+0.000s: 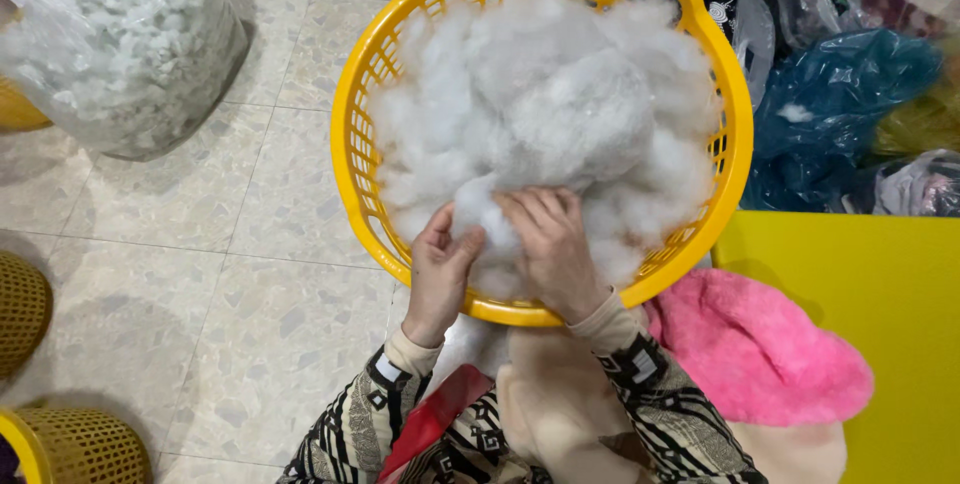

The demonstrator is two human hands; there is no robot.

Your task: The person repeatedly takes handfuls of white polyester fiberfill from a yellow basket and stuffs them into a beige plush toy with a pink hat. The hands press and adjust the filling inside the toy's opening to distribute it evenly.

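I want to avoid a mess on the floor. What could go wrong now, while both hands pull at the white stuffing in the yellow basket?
1. The white stuffing is heaped above the rim of the yellow basket, so tufts may spill onto the tiled floor.
2. The left hand and right hand pull at the near edge; the basket might tip toward the lap.

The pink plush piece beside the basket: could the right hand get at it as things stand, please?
Probably yes: the pink plush piece lies uncovered just beside the right hand, which grips white stuffing in the yellow basket; nothing lies between.
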